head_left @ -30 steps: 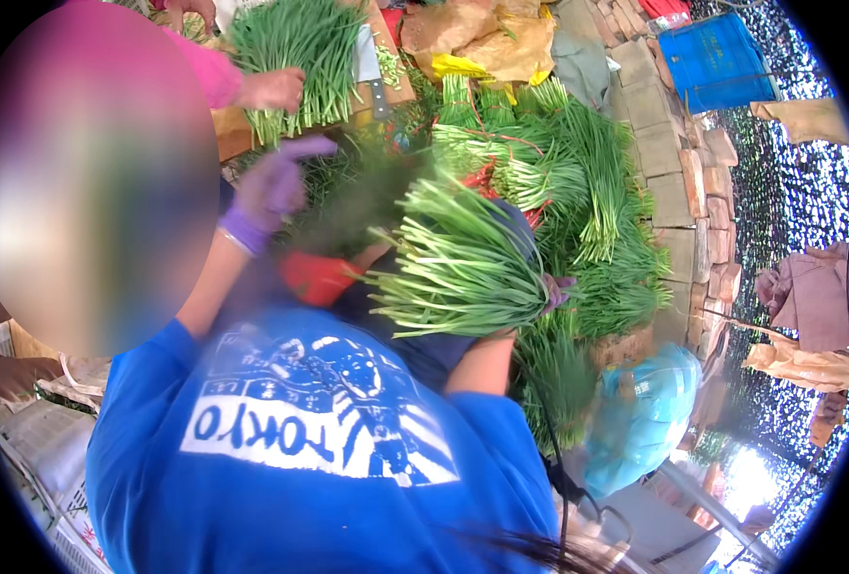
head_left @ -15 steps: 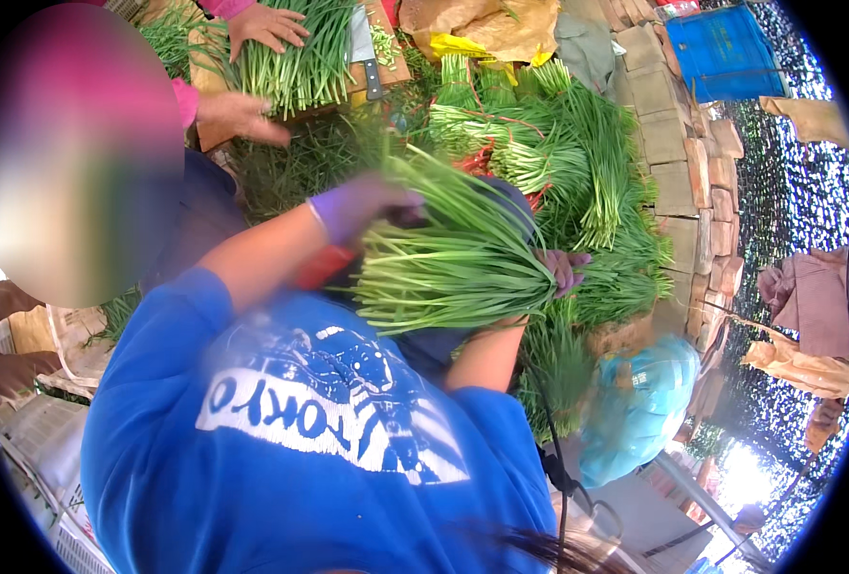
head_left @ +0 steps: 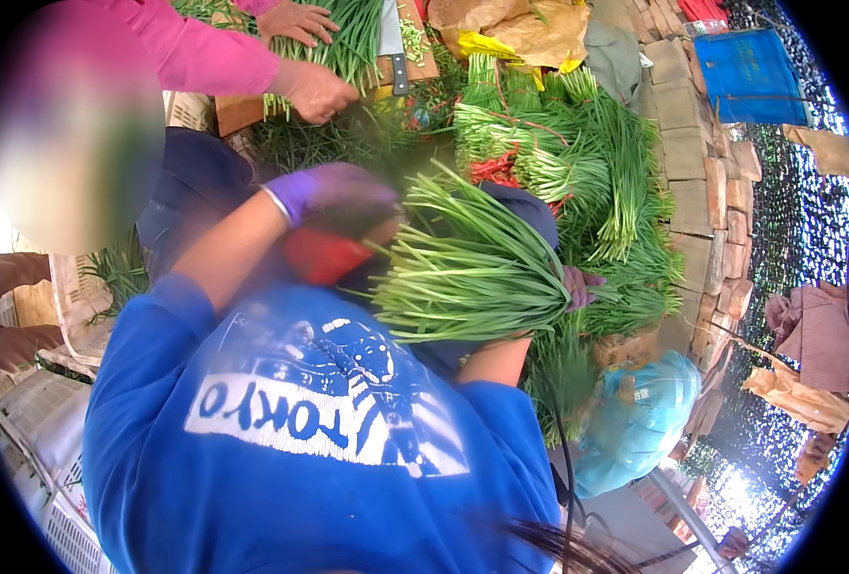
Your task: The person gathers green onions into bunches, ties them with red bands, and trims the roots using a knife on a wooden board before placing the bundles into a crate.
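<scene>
My right hand, in a purple glove, is closed round the gathered end of a large bunch of green garlic chives. The loose stalks fan out leftward over my lap. My left hand, also purple-gloved, hovers just left of the fanned stalks, apart from them. Motion smears its fingers, so their shape is unclear. Below it lies a blurred red object, its kind hard to make out. Tied chive bundles with red bands are piled beyond my right hand.
At the far left, a co-worker's pink-sleeved hands work on chives over a wooden board, where a black-handled knife rests. Loose trimmings lie below. A brick border runs along the right, near a light-blue plastic bag.
My left hand has pulled back leftward from the chive stalks. The bunch in my right hand stays nearly in place. The co-worker's nearer hand has moved onto the chives and closed.
</scene>
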### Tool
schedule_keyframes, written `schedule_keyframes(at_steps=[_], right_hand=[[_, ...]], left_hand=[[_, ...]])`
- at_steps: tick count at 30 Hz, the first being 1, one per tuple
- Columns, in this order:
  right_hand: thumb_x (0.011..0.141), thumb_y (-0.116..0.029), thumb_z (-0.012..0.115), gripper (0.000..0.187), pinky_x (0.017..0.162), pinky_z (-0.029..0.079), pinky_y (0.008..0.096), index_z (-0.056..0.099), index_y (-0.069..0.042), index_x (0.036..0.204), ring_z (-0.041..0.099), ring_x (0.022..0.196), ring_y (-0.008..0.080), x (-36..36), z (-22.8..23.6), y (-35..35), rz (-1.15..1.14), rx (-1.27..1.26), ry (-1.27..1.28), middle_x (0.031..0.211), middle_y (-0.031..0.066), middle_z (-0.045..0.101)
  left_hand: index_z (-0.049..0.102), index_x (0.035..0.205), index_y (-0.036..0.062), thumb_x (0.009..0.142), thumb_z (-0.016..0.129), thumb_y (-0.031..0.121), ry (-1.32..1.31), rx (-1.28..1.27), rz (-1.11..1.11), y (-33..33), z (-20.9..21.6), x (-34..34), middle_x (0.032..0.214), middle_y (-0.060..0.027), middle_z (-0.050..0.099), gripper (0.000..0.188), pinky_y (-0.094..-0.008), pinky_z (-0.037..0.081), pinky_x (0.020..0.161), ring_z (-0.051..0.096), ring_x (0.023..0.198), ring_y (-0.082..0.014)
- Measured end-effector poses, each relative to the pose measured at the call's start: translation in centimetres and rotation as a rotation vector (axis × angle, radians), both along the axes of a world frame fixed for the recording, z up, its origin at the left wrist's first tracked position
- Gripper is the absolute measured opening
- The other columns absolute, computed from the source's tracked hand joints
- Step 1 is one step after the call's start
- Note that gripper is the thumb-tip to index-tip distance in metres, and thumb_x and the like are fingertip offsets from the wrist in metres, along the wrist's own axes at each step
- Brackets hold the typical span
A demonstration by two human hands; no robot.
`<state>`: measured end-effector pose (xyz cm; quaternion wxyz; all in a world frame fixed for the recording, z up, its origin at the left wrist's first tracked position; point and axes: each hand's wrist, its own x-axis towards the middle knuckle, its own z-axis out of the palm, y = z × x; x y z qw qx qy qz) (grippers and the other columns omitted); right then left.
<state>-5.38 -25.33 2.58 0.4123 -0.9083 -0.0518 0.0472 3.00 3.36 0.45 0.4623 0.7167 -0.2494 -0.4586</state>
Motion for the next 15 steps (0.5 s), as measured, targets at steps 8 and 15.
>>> schedule_keyframes(at_steps=[8, 15], right_hand=[[0.067, -0.012, 0.064, 0.023, 0.067, 0.048, 0.0219, 0.064, 0.002, 0.085, 0.062, 0.073, 0.0141, -0.1, 1.4, 0.7, 0.089, -0.149, -0.153, 0.084, 0.0091, 0.065], [0.069, -0.012, 0.063, 0.025, 0.068, 0.048, 0.022, 0.063, 0.003, 0.089, 0.062, 0.073, 0.014, -0.4, 1.8, 0.3, 0.057, -0.057, -0.109, 0.085, 0.0098, 0.065]], left_hand=[[0.064, 0.09, -0.0002, 0.084, 0.056, 0.02, 0.221, -0.283, 0.064, -2.4, 0.9, -2.1, 0.075, -0.0066, 0.065, 0.023, -0.0187, 0.044, 0.057, 0.059, 0.064, -0.0089], [0.067, 0.089, 0.0038, 0.074, 0.064, 0.031, -0.443, 0.677, -0.62, 4.4, -2.4, 2.5, 0.076, -0.0085, 0.066, 0.031, -0.0329, 0.049, 0.068, 0.063, 0.071, -0.02]])
